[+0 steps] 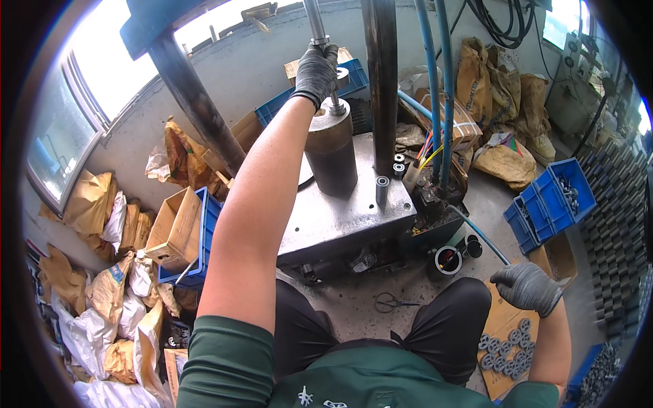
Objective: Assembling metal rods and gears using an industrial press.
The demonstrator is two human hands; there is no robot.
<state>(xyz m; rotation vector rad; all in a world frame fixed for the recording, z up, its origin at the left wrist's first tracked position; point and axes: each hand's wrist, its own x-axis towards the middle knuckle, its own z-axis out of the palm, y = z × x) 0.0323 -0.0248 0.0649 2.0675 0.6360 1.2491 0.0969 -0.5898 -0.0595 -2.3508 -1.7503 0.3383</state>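
My left hand (316,71), in a grey knit glove, reaches up to the press, its fingers wrapped around an upright metal rod (335,100). Just above it is the bright press ram (313,19); below, the rod meets a thick dark steel cylinder (331,160) standing on the press table (320,228). A pale ring-shaped part (342,77) shows beside the glove. My right hand (527,289), gloved too, is closed on the end of a long blue lever (479,232). A small metal sleeve (382,190) stands near the table's right corner.
Dark press columns (381,88) rise beside the cylinder. Grey ring parts (507,350) lie on cardboard below my right hand. Blue crates (558,200) hold metal parts at right. Paper sacks (105,292) and a wooden box (175,228) crowd the left. Scissors (396,302) lie on the floor.
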